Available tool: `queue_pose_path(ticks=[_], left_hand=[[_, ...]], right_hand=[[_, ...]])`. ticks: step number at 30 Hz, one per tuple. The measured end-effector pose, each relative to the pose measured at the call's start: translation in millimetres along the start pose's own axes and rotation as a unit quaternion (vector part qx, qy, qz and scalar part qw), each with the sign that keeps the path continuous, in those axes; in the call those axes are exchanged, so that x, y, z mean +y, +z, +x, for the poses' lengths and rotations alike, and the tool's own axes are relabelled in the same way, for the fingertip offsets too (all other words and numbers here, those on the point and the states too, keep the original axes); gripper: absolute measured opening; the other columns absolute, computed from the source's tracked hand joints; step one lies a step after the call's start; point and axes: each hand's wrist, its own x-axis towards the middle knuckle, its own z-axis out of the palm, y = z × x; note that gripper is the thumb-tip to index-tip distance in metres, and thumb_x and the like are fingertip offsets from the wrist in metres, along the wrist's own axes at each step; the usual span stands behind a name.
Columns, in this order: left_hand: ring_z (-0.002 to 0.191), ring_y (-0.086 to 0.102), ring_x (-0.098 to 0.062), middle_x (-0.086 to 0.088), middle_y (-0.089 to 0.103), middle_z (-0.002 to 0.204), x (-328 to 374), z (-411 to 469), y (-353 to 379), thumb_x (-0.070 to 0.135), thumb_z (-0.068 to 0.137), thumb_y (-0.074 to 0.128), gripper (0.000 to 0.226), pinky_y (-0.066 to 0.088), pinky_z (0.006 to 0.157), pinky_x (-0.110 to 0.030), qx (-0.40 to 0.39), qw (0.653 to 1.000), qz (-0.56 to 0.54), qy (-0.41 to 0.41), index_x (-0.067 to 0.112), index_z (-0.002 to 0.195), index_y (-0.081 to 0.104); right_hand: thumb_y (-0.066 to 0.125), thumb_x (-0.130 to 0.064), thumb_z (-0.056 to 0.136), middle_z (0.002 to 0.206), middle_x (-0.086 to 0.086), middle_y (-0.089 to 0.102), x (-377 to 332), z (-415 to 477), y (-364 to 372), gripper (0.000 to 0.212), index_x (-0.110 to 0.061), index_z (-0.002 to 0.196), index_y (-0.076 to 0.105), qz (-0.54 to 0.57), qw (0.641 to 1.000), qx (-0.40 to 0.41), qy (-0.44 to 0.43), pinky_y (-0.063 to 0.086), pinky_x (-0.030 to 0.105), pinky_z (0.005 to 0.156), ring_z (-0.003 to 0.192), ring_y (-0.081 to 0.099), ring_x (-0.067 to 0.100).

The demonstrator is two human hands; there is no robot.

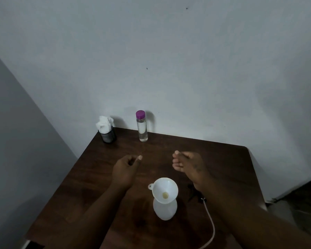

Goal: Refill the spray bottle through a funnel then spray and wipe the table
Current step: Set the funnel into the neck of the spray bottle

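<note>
Pale wall stands behind a dark wooden table (223, 168). The white spray bottle (164, 211) stands on the table close to the person, with a white funnel (164, 187) sitting in its neck. Everything else is told from that bottle.

Far past it, by the wall, stands a clear bottle (142, 130) with a purple cap (140, 114), and it has clear liquid in it. Past the spray bottle and off to the left is a black cup (108, 136) stuffed with white tissues (104, 123). Just to the right of the spray bottle lies a thin white tube (211, 225) joined to a dark part, most likely the spray top; the right arm hides much of it.

The left hand (127, 168) hovers a little past the spray bottle on its left side. Its fingers are tucked into the palm, the thumb sticks out, and it holds nothing. The right hand (187, 163) hovers a little past it on the right, fingers loosely bent, also holding nothing.

What could go wrong: the funnel only rests in the neck and looks top-heavy. An arm reaching over for the clear bottle could bump it and tip the spray bottle. Nobody is holding the spray bottle, so pouring fast could make the funnel wobble or spill over onto the wood. The cap must come off first, too.
</note>
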Motion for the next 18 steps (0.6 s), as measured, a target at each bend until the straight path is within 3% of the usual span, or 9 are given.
queue_pose_path(ticks=[3,8,13,18], left_hand=[[0.085,0.069,-0.004,0.01,0.073,0.091,2,25,-2,0.037,0.095,0.067,0.015,0.059,0.076,-0.029,-0.008,1.0,-0.01,0.02,0.026,0.102,0.074],[0.092,0.067,-0.004,0.013,0.071,0.098,-5,78,-1,0.032,0.092,0.072,0.02,0.058,0.081,-0.03,-0.002,0.999,-0.009,0.04,0.024,0.11,0.071],[0.081,0.064,-0.002,0.009,0.069,0.09,-9,131,5,0.026,0.089,0.076,0.027,0.05,0.07,-0.02,-0.007,0.999,-0.035,0.03,0.02,0.114,0.067],[0.091,0.07,-0.016,0.006,0.071,0.095,-16,183,22,0.028,0.084,0.08,0.038,0.058,0.085,-0.039,-0.023,0.998,-0.049,0.018,0.021,0.117,0.063]], right_hand=[[0.065,-0.025,0.093,0.094,0.019,0.071,-15,22,24,0.026,-0.002,0.104,0.07,-0.009,1.0,-0.008,-0.015,0.06,0.027,0.071,0.086,0.072,0.025],[0.068,-0.024,0.091,0.092,0.019,0.072,-28,69,62,0.018,-0.008,0.097,0.072,-0.051,0.998,-0.012,-0.045,0.06,0.038,0.079,0.088,0.072,0.03],[0.075,-0.029,0.084,0.081,0.003,0.074,-29,125,93,0.013,-0.019,0.092,0.072,-0.157,0.984,0.0,-0.079,0.059,0.045,0.081,0.077,0.073,0.023],[0.077,-0.038,0.077,0.098,-0.003,0.071,-31,179,119,0.038,-0.024,0.111,0.066,-0.266,0.959,0.017,-0.098,0.055,0.039,0.087,0.089,0.068,0.014]])
